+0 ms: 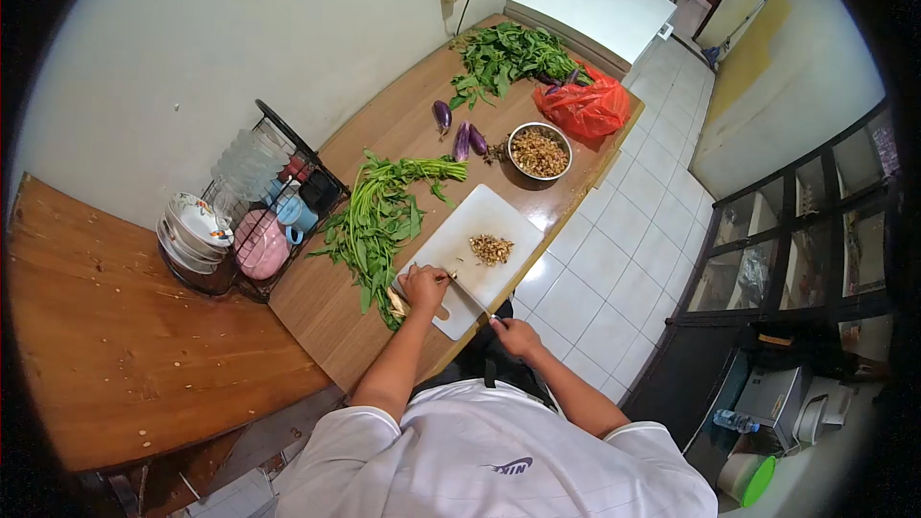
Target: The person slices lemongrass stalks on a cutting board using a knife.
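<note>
Blue mugs [298,215] in black rack [292,131]

I'm getting a bright, fairly even feed, with glare on the floor tiles [606,273] right of centre, fisheye-bent edges and black corners

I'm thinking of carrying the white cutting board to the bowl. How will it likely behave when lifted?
The cutting board looks thin and smooth, so it is probably light and perhaps slightly flexible. The chopped pieces lie loose on its flat top, so they could slide off if it tilts.
</note>
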A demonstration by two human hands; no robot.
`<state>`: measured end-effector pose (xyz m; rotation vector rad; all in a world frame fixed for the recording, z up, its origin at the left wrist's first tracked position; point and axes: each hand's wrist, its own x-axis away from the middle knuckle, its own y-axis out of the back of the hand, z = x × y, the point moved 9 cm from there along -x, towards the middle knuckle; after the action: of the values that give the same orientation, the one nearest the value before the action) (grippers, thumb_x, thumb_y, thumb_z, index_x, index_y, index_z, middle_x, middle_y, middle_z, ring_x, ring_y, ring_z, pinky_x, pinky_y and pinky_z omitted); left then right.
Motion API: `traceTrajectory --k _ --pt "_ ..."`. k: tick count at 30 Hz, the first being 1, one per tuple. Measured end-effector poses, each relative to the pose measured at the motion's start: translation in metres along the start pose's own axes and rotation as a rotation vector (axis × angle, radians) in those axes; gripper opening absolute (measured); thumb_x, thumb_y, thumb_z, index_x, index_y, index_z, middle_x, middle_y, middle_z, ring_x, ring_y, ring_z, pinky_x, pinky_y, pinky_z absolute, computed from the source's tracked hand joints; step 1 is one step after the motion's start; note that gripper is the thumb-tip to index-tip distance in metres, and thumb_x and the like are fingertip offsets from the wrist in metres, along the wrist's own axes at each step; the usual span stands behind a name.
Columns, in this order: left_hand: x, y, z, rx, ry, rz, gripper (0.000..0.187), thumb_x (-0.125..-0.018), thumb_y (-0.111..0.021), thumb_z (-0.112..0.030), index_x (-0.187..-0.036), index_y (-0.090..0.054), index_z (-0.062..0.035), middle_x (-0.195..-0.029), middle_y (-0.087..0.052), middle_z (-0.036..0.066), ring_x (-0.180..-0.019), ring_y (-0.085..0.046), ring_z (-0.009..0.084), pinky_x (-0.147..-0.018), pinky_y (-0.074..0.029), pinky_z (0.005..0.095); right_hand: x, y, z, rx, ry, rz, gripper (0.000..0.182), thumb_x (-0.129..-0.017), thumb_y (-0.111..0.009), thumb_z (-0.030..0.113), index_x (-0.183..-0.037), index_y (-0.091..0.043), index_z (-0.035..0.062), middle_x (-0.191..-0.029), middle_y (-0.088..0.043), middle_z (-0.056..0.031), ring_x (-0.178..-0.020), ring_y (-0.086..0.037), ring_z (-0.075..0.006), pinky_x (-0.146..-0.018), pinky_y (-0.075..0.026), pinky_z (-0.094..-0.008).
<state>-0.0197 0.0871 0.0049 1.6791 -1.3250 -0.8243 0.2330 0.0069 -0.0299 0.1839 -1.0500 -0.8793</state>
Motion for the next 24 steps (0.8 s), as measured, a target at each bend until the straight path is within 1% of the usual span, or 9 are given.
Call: traceTrajectory --k 2,6,8,12,14,15,18,20,24 --pt "0.002 -0.002 0.003 0.014 0.007 -0.01 0.009 -0.074 -0.084 -0.028 -0.081 -0.081 -0.0227 -0.085 -0.073 -0.005 -0.095 -0.058 0.0201 -0.09 -0.034 0.04 0.005 0.015 0.015 0.062 0.002 -0.005 0.073 -0.098 -0.04 0.066 -0.114 -0.071 0.0021 -0.107 -0.07 -0.0282 -0.107 -0.065 -0.0443 -0.094 -0.05 -0.0496" --pt "0.004 -0.002 0.008 0.065 0.024 -0.033 0.01 -0.074 -0.084 -0.029 -0.082 -0.082 -0.0234 -0.087 -0.074 -0.005 -0.096 -0.058 0.0204 -0.09 -0.034 0.0403 -0.013 0.015 0.005 0.007 0.022 -0.1 0.071 -0.099 -0.042 0.065 -0.112 -0.072 0.0016 -0.104 -0.07 -0.0287 -0.105 -0.066 -0.0442 -0.093 -0.05 -0.0496" --pt "0.006 -0.002 0.011 0.058 0.019 -0.048 0.01 -0.075 -0.083 -0.03 -0.082 -0.082 -0.024 -0.087 -0.074 -0.005 -0.096 -0.059 0.02 -0.091 -0.033 0.0412 -0.014 0.009 -0.001 -0.046 0.035 -0.057 0.068 -0.099 -0.042 0.063 -0.112 -0.072 0.0028 -0.111 -0.07 -0.0271 -0.11 -0.065 -0.0435 -0.097 -0.049 -0.0497" --pt "0.01 -0.003 0.018 0.017 0.064 -0.042 0.009 -0.075 -0.082 -0.03 -0.082 -0.081 -0.0244 -0.087 -0.074 -0.006 -0.095 -0.059 0.0195 -0.092 -0.033 0.0423 0.002 -0.003 -0.002 -0.059 0.044 0.004 0.069 -0.099 -0.043 0.062 -0.114 -0.072 0.0018 -0.111 -0.07 -0.0274 -0.11 -0.065 -0.0442 -0.098 -0.049 -0.0494" --pt "0.011 -0.001 0.017 0.031 0.054 -0.063 0.008 -0.075 -0.082 -0.029 -0.081 -0.081 -0.024 -0.087 -0.074 -0.006 -0.095 -0.059 0.0199 -0.092 -0.033 0.0426 0.003 -0.007 -0.003 -0.065 0.086 -0.03 0.072 -0.099 -0.043 0.065 -0.106 -0.072 -0.0005 -0.1 -0.07 -0.0291 -0.101 -0.066 -0.0459 -0.091 -0.05 -0.0499" --pt "0.011 0.002 0.015 0.041 0.037 -0.086 0.008 -0.074 -0.082 -0.027 -0.081 -0.081 -0.0237 -0.086 -0.074 -0.006 -0.095 -0.06 0.0202 -0.091 -0.032 0.0429 0.002 -0.01 -0.004 -0.064 0.082 -0.027 0.072 -0.099 -0.043 0.065 -0.106 -0.072 -0.0005 -0.1 -0.07 -0.0291 -0.101 -0.066 -0.0459 -0.091 -0.05 -0.0499" --pt "0.01 0.004 0.014 0.036 0.055 -0.069 0.008 -0.074 -0.082 -0.027 -0.08 -0.081 -0.0229 -0.085 -0.074 -0.005 -0.095 -0.06 0.0208 -0.091 -0.032 0.0432 -0.001 -0.011 -0.002 -0.03 0.064 -0.029 0.072 -0.099 -0.042 0.065 -0.106 -0.072 0.0001 -0.1 -0.07 -0.0285 -0.102 -0.066 -0.0452 -0.09 -0.051 -0.0502" --pt "0.012 -0.001 0.018 0.014 0.051 -0.065 0.008 -0.074 -0.083 -0.028 -0.08 -0.081 -0.0229 -0.085 -0.074 -0.005 -0.095 -0.06 0.0206 -0.091 -0.032 0.0434 0.002 -0.001 0.006 0.073 0.02 -0.006 0.068 -0.099 -0.044 0.062 -0.117 -0.071 0.0023 -0.114 -0.069 -0.0268 -0.112 -0.064 -0.0429 -0.098 -0.049 -0.049" --pt "0.011 0.002 0.017 0.018 0.07 -0.021 0.011 -0.074 -0.083 -0.031 -0.081 -0.081 -0.0235 -0.086 -0.074 -0.006 -0.096 -0.059 0.0199 -0.091 -0.032 0.0434 -0.003 0.007 0.009 0.075 -0.011 -0.032 0.067 -0.099 -0.044 0.062 -0.115 -0.071 0.0028 -0.113 -0.069 -0.0262 -0.112 -0.065 -0.0427 -0.097 -0.05 -0.0491"
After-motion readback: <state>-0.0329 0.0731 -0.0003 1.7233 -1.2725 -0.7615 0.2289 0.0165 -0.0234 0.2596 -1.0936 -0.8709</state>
